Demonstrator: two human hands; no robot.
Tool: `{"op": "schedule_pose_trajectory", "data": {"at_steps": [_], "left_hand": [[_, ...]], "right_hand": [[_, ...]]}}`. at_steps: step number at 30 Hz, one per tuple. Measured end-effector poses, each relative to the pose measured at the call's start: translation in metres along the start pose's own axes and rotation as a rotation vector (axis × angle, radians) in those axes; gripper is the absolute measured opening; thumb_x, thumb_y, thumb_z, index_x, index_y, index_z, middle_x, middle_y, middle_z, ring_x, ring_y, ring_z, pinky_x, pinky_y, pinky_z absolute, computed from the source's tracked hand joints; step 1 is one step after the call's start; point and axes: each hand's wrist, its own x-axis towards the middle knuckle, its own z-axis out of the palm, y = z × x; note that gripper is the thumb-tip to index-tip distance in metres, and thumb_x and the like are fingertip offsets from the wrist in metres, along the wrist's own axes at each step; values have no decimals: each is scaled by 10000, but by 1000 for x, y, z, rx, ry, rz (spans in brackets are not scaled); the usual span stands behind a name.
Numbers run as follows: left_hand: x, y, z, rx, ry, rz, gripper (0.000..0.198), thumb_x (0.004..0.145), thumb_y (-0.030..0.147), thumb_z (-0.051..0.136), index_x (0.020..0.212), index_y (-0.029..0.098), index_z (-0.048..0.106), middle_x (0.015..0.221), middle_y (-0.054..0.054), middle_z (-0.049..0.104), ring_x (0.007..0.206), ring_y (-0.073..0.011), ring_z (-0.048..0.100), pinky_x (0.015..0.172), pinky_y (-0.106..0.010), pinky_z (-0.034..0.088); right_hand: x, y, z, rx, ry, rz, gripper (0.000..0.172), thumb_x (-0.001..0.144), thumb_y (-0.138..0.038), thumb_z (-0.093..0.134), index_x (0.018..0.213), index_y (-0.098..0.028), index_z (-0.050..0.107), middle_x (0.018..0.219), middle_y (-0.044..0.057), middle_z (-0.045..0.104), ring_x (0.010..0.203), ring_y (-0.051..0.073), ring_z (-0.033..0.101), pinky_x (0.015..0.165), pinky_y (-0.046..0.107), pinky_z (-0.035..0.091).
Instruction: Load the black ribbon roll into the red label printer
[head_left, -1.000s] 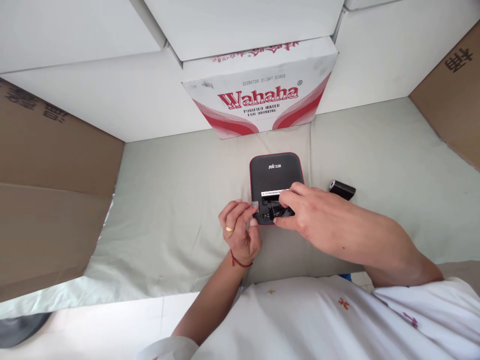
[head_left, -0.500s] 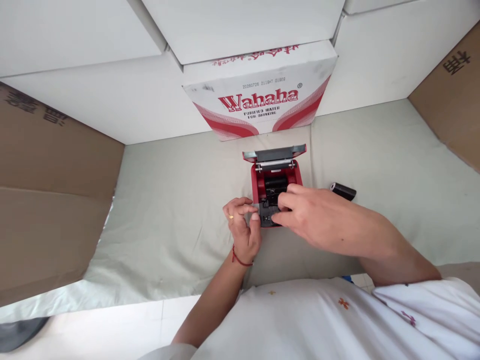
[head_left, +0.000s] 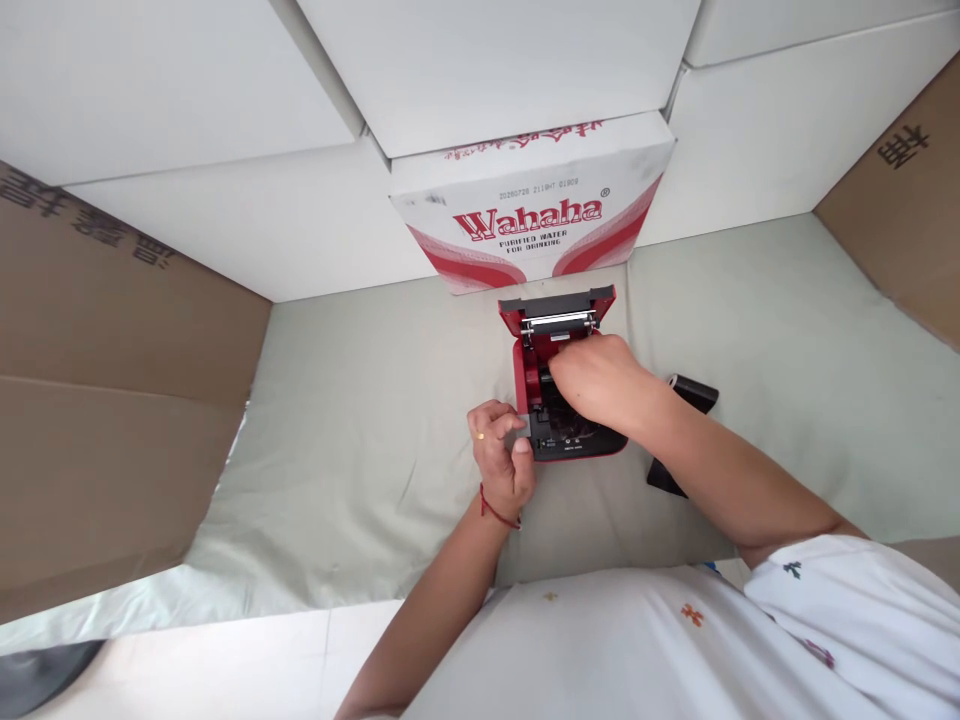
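Note:
A red and black label printer [head_left: 577,440] sits on the cloth with its lid [head_left: 559,305] raised toward the back. My left hand [head_left: 501,450], with a ring and a red string bracelet, is at its front left corner. The thumb and curled fingers close there around a small grey piece at the side. My right hand [head_left: 596,375] reaches into the printer's open bay from the right, and its fingertips are hidden by the hand. Under and beside my right forearm lies a black roll [head_left: 696,393], with black film [head_left: 666,478] showing nearer me.
Behind the printer stands a Wahaha water carton [head_left: 532,220] against stacked white boxes [head_left: 495,70]. Brown cardboard boxes flank the cloth-covered surface [head_left: 360,420] on the left [head_left: 127,430] and right [head_left: 892,210].
My right hand has moved from the printer's front edge deeper into the bay, toward the lid. My left hand stays at the left corner. The view has shifted slightly.

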Motion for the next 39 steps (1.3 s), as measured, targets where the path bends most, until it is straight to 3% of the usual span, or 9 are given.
{"op": "schedule_pose_trajectory", "data": {"at_steps": [5, 9, 11, 14, 18, 24, 31, 34, 39], "left_hand": [[-1, 3, -2, -3, 5, 28, 214, 1159, 372, 359, 1139, 264, 543, 1016, -61, 589, 969, -244, 615, 854, -420, 541], [-4, 7, -4, 6, 67, 48, 189, 1131, 295, 452, 1200, 246, 621, 1117, -89, 625, 1114, -265, 630, 960, -445, 540], [-5, 8, -5, 14, 88, 73, 189, 1108, 245, 500, 1222, 236, 651, 1184, -106, 637, 1208, -272, 624, 1027, -452, 544], [-4, 9, -6, -10, 65, 87, 183, 1112, 224, 497, 1224, 232, 641, 1188, -104, 664, 1212, -258, 650, 1049, -448, 566], [-2, 9, -7, -62, 25, 37, 180, 1146, 282, 453, 1214, 236, 612, 1159, -93, 671, 1135, -238, 678, 1003, -435, 595], [-2, 8, -7, -111, 14, 5, 161, 1141, 283, 478, 1213, 241, 616, 1168, -94, 650, 1097, -231, 672, 947, -413, 604], [-4, 9, -9, -128, 8, -16, 159, 1129, 263, 500, 1229, 238, 622, 1175, -92, 652, 1097, -227, 672, 942, -401, 594], [-5, 9, -10, -138, -16, -4, 181, 1130, 306, 505, 1257, 237, 616, 1188, -100, 648, 1106, -241, 668, 944, -421, 594], [-6, 9, -11, -148, -28, 3, 216, 1125, 332, 524, 1296, 228, 604, 1213, -107, 629, 1132, -242, 657, 960, -417, 590]], "right_hand": [[-39, 4, -4, 28, 106, 18, 326, 1024, -92, 502, 1219, -163, 754, 1216, 165, 807, 813, 266, 761, 609, 355, 425], [-91, 38, -6, 343, 322, -47, 290, 1080, -363, 585, 1323, -265, 708, 1141, 79, 798, 779, 228, 724, 651, 348, 509], [-106, 62, 1, 372, 385, 71, 309, 1082, -431, 572, 1304, -271, 714, 1089, 80, 791, 730, 229, 700, 658, 367, 526], [-105, 87, 26, 223, 264, 278, 310, 1061, -402, 555, 1236, -223, 738, 1117, 128, 787, 809, 284, 734, 720, 414, 550], [-81, 91, 65, 256, 16, 170, 357, 1053, -326, 546, 1313, -187, 748, 1230, 143, 791, 1052, 314, 776, 870, 409, 584], [-83, 107, 86, 254, 204, 313, 509, 1094, -358, 474, 1522, -173, 679, 1477, 180, 726, 1107, 310, 782, 952, 429, 598], [-99, 140, 107, 138, 8, 336, 385, 1017, -322, 571, 1295, -207, 811, 1306, 165, 797, 1173, 365, 756, 863, 431, 604], [-126, 149, 90, 266, 34, 259, 331, 1020, -404, 607, 1182, -243, 847, 1184, 138, 826, 1036, 337, 792, 866, 450, 625], [-164, 135, 14, 535, 54, -169, 267, 1063, -460, 715, 1311, -425, 806, 1247, 50, 824, 854, 193, 800, 672, 292, 629]]}}
